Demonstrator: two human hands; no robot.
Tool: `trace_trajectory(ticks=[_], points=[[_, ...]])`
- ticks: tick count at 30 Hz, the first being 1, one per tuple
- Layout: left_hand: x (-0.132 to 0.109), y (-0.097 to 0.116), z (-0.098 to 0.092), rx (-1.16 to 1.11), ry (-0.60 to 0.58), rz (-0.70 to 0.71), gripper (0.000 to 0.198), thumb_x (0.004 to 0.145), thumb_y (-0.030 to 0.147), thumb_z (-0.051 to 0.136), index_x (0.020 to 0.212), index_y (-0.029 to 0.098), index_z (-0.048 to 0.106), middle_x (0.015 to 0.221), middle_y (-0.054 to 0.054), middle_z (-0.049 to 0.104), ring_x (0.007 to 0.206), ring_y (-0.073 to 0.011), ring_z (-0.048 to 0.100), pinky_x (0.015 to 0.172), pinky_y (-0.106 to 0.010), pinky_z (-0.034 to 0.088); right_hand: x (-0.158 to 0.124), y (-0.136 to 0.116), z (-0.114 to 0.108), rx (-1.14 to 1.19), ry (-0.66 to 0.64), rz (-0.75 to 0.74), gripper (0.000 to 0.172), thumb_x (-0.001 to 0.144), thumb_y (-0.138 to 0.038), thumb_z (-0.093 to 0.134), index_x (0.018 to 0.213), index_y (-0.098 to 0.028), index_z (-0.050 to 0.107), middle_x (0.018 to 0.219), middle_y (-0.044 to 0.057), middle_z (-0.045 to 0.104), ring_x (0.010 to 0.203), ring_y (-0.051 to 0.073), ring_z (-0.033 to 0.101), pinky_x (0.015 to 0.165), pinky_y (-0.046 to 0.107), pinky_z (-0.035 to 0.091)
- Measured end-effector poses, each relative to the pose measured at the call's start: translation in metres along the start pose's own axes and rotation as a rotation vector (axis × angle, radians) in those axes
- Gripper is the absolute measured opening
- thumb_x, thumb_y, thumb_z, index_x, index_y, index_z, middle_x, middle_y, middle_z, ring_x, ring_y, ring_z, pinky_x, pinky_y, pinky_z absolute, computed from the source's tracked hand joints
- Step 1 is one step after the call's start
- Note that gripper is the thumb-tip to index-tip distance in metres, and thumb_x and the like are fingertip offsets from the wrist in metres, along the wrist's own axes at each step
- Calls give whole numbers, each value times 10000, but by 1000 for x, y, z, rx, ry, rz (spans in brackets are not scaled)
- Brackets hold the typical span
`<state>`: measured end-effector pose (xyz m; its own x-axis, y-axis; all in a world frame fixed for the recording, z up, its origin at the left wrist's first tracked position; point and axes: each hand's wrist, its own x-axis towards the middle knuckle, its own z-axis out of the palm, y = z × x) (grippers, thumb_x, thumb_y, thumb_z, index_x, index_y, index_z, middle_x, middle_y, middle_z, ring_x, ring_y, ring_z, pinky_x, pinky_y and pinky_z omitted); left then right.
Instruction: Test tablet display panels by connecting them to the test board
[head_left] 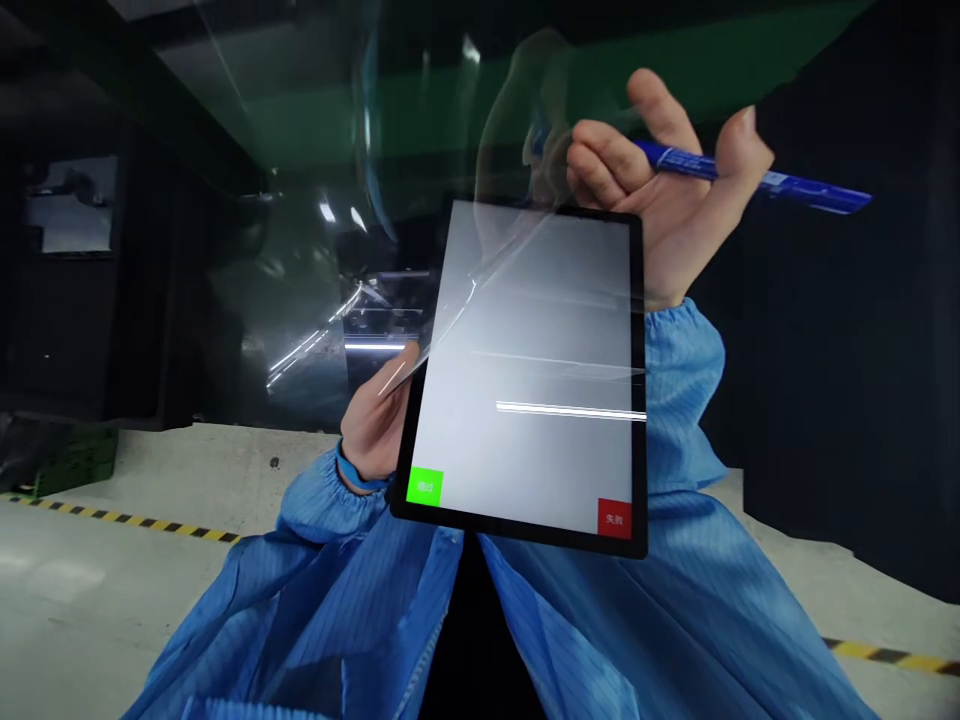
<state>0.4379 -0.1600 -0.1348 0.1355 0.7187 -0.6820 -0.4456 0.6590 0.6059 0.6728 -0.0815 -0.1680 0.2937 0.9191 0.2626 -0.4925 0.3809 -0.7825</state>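
Note:
A black-framed tablet (525, 400) is held upright in front of me, its screen lit pale grey with a green button at the lower left and a red one at the lower right. My left hand (373, 425) is closed on its left edge. My right hand (660, 190) is behind the top edge, its fingers curled around a blue pen (750, 175) that points right. A clear film (337, 250) lifts off the screen and billows up to the left; its upper corner is blurred beside my right fingers. I cannot tell whether they pinch it.
I wear blue sleeves (675, 600). Below lies a pale floor (112, 580) with yellow-and-black hazard tape (135, 520). Dark machinery (75, 250) stands at the left, a dark wall or cabinet (847, 350) at the right, and a green crate (67, 455) sits at the far left.

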Motion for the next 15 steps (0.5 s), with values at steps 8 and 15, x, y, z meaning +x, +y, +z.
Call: trace_trajectory(ticks=[8,15], points=[[-1,-6,-2,128,197,219,245,887,133,631,1086,244,718,1283,57,693,1378,-346,493,955,-400,597,-2,-7,4,-89,53,27,504,968,-443,244,1241,-153,552,1068,37,750,1046,173,717,1029,310,528],[6,-2,-11,76,-13,88,286,910,328,617,1166,227,698,1301,19,692,1414,-349,438,1023,-446,545,-4,-4,8,-167,12,-23,500,974,-457,220,1227,-147,521,1116,60,729,1089,177,702,1042,306,532]])
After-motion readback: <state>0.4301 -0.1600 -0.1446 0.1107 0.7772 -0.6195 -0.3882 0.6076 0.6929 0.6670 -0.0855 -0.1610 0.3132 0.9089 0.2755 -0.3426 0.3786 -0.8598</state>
